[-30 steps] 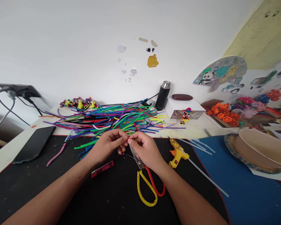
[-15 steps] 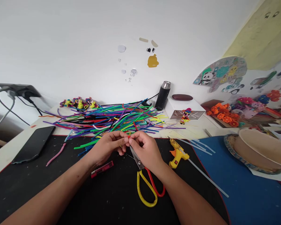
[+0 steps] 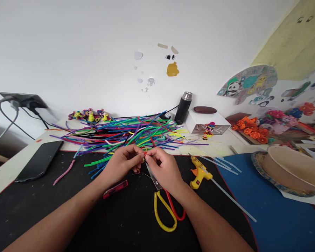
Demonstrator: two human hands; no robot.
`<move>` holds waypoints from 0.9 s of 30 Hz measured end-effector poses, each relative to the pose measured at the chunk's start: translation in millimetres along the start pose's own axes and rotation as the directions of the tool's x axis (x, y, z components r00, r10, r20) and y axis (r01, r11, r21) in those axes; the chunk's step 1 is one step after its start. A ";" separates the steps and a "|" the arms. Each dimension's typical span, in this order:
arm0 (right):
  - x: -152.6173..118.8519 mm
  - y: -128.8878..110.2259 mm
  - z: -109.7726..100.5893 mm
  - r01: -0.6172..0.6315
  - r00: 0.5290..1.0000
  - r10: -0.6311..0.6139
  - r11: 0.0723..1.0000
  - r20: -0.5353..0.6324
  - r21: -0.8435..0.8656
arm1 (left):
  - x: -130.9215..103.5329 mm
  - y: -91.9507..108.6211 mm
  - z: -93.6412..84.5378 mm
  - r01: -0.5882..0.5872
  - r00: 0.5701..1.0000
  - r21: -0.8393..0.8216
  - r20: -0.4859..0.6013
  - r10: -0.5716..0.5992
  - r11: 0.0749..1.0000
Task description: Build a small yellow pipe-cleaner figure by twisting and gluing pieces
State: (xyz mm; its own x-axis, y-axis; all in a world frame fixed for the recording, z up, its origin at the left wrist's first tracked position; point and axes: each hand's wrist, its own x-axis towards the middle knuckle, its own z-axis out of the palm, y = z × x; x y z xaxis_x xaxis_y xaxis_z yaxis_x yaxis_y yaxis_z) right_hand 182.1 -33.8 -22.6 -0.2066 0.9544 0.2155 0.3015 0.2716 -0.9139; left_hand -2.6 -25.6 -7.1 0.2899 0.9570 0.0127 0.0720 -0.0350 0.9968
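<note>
My left hand [image 3: 122, 163] and my right hand [image 3: 165, 168] meet above the black mat, fingertips pinched together. Between them shows a small red piece [image 3: 145, 153], seemingly pipe cleaner; most of it is hidden by the fingers. A bit of yellow peeks out below my left fingertips. Scissors [image 3: 157, 183] with one yellow and one red handle lie under my right hand, blades pointing away. Beside my left wrist rests a small dark-red tool [image 3: 115, 189]. Just behind my hands spreads a heap of coloured pipe cleaners [image 3: 126, 131].
A yellow glue gun [image 3: 200, 172] with a glue stick lies to the right, near loose glue sticks [image 3: 227, 164]. On the left are a phone [image 3: 39, 161] and a pink pipe cleaner [image 3: 64, 172]. A black flask [image 3: 183, 108], white box and small figure [image 3: 208, 130] stand behind; a bowl [image 3: 296, 168] is far right.
The view has shifted very slightly. Both hands keep their pinch on the red piece, with only slight finger movement.
</note>
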 end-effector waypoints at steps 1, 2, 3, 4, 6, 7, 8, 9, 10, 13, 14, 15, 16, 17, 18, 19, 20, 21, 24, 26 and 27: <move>-0.2 0.5 0.2 0.005 1.000 -0.005 1.000 0.001 -0.010 | -0.2 -0.4 0.0 -0.006 1.000 0.012 0.002 0.006 1.000; -0.4 0.9 0.4 0.008 1.000 -0.008 1.000 0.002 -0.019 | -0.4 -0.7 0.1 -0.010 1.000 0.024 0.003 0.010 1.000; -0.6 1.3 0.6 0.009 1.000 -0.009 1.000 0.003 -0.028 | -0.6 -1.0 0.1 -0.015 1.000 0.035 0.002 0.015 0.999; -0.7 1.5 0.7 0.009 1.000 -0.009 0.999 0.002 -0.039 | -0.7 -1.1 0.1 -0.021 1.000 0.048 -0.002 0.022 0.999; -0.9 1.8 1.1 0.012 1.000 -0.011 0.998 0.005 -0.060 | -0.6 -0.7 -0.5 -0.034 0.999 0.077 -0.007 0.034 0.996; -1.0 2.0 1.5 0.015 1.000 -0.014 0.997 0.011 -0.070 | -0.4 -0.2 -1.2 -0.039 0.999 0.087 -0.013 0.040 0.995; -0.9 2.4 2.2 0.020 1.000 -0.018 0.997 0.019 -0.078 | 0.1 0.4 -2.2 -0.044 0.999 0.093 -0.022 0.046 0.995; -0.8 3.1 3.1 0.024 0.999 -0.022 0.996 0.027 -0.083 | 0.8 1.0 -3.6 -0.047 0.998 0.096 -0.034 0.051 0.994; -0.6 3.9 4.1 0.028 0.999 -0.025 0.996 0.033 -0.083 | 1.7 1.7 -5.5 -0.051 0.997 0.095 -0.048 0.056 0.994; 0.7 7.5 7.0 0.010 1.000 -0.010 1.000 0.024 -0.029 | 5.1 2.9 -12.6 -0.065 0.992 0.076 -0.099 0.072 0.995; 1.2 8.3 7.5 -0.011 1.000 0.011 1.000 0.013 0.008 | 6.3 2.9 -15.1 -0.068 0.991 0.062 -0.114 0.074 0.996; 1.4 8.6 7.5 -0.037 0.999 0.037 0.998 0.003 0.047 | 7.5 2.7 -17.6 -0.072 0.989 0.044 -0.127 0.078 0.996; 1.2 8.0 7.2 -0.063 0.998 0.064 0.995 -0.004 0.080 | 8.7 2.2 -19.9 -0.079 0.986 0.025 -0.142 0.082 0.997; 0.4 6.4 6.8 -0.080 0.997 0.081 0.992 -0.003 0.097 | 9.8 1.5 -22.0 -0.086 0.984 0.006 -0.158 0.086 0.996; -1.0 3.5 6.5 -0.083 0.997 0.083 0.993 0.010 0.088 | 10.8 0.8 -23.8 -0.095 0.981 -0.013 -0.173 0.091 0.995; -3.3 -0.5 6.8 -0.071 0.997 0.069 0.996 0.037 0.052 | 11.8 0.0 -25.4 -0.105 0.977 -0.031 -0.189 0.097 0.994; -6.2 -5.5 7.9 -0.040 0.996 0.041 0.999 0.082 -0.011 | 12.6 -0.8 -26.7 -0.115 0.973 -0.045 -0.204 0.103 0.992; -9.5 -11.2 10.1 0.001 0.990 0.012 0.996 0.144 -0.094 | 13.3 -1.4 -27.7 -0.122 0.971 -0.057 -0.215 0.108 0.991; -19.9 -28.8 24.5 0.139 0.943 -0.014 0.924 0.333 -0.356 | 14.5 -2.1 -28.9 -0.140 0.967 -0.079 -0.224 0.120 0.987; -24.4 -37.4 38.9 0.275 0.897 -0.038 0.828 0.440 -0.489 | 14.4 -1.5 -28.8 -0.151 0.967 -0.086 -0.219 0.129 0.985; -25.5 -40.3 46.4 0.347 0.867 -0.044 0.769 0.496 -0.537 | 14.2 -0.9 -28.6 -0.156 0.967 -0.087 -0.214 0.134 0.984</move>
State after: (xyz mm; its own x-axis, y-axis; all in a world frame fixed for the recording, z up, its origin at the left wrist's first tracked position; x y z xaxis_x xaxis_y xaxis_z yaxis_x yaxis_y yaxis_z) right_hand 132.0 -74.8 -7.3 -0.6545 0.7539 0.0566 0.6599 0.6062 -0.4438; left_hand -25.9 -3.7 -5.6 0.0855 0.9829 0.1629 -0.0576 -0.1583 0.9857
